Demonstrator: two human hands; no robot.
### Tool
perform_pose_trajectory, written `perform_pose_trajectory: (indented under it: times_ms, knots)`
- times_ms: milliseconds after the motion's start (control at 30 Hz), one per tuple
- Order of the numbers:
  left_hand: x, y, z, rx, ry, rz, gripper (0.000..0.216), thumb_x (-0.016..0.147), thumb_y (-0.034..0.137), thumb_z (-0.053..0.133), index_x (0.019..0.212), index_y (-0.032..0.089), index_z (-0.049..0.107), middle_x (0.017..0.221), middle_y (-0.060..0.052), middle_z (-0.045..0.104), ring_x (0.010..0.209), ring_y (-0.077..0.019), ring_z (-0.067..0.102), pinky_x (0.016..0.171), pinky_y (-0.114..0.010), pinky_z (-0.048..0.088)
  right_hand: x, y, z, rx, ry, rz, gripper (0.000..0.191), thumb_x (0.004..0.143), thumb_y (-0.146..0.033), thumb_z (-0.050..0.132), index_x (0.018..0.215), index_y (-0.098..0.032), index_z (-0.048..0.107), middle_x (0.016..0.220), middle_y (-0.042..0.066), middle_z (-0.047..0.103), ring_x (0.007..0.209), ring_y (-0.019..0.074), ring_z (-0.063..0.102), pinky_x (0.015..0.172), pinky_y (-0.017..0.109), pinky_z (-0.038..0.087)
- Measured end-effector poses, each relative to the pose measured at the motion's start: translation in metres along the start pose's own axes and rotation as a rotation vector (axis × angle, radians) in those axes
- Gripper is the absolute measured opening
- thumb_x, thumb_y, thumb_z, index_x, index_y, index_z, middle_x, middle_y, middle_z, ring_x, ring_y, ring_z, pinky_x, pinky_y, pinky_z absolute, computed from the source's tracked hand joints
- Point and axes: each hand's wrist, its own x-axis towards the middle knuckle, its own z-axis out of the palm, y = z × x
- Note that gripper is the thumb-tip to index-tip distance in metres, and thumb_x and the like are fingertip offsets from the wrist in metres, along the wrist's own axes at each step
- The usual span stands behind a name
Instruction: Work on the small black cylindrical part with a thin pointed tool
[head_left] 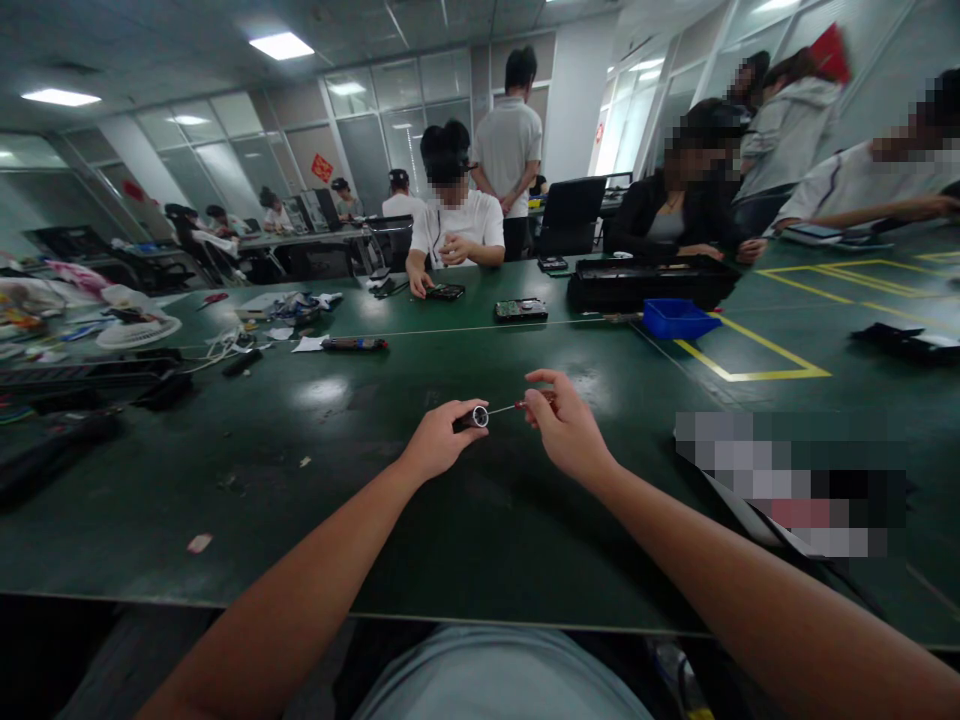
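Hands sit close together just above the desk (375,520), almost touching. The left hand (439,440) is clamped around a short black cylinder (472,417), its silver end facing right. The right hand (566,428) pinches a thin screwdriver (510,407) by its red grip, with the tip at that silver end. By the look of it, the tip is being seated in the cylinder's end. Any turn from here calls for a steady left grip and the shaft kept in line. Beyond the hands are a blue bin (675,318), a black tray (649,282) and a person in white (457,225) seated opposite.
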Motion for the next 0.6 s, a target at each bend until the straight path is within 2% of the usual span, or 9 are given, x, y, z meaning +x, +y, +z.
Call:
perform_pose_trajectory:
  times_ms: [133,300,467,600]
  knots:
    - [-0.001,0.001,0.000,0.001,0.010,-0.002,0.042,0.084,0.027,0.071,0.125,0.026,0.064,0.109,-0.003,0.068,0.100,-0.0210,0.061,0.092,-0.035,0.045,0.003,0.000,0.003,0.228,-0.012,0.053,0.025,0.088,-0.045,0.057,0.089,-0.020,0.061,0.078,0.003,0.066,0.070,0.0172,0.062,0.070,0.034,0.050]
    - [-0.001,0.005,0.000,-0.018,-0.003,0.063,0.042,0.084,0.027,0.071,0.125,0.026,0.063,0.116,-0.003,0.067,0.107,-0.0212,0.060,0.098,-0.037,0.044,0.008,0.007,0.005,0.432,0.085,0.164,0.033,0.084,-0.054,0.061,0.083,-0.021,0.062,0.075,0.002,0.063,0.066,0.0163,0.060,0.065,0.033,0.051]
    - [0.001,0.011,-0.001,0.043,-0.035,0.084,0.041,0.086,0.027,0.069,0.126,0.027,0.063,0.116,-0.004,0.068,0.109,-0.0226,0.059,0.099,-0.040,0.043,0.014,0.017,0.001,0.533,0.076,0.320,0.032,0.084,-0.055,0.059,0.077,-0.024,0.057,0.064,0.000,0.055,0.056,0.0163,0.053,0.061,0.035,0.053]
    - [0.002,0.010,0.000,0.075,-0.042,0.051,0.041,0.086,0.028,0.069,0.126,0.028,0.063,0.113,-0.003,0.068,0.105,-0.0230,0.060,0.095,-0.039,0.044,0.015,0.017,0.001,0.483,0.154,0.283,0.031,0.084,-0.053,0.060,0.077,-0.023,0.057,0.069,0.001,0.058,0.059,0.0156,0.054,0.059,0.033,0.052]
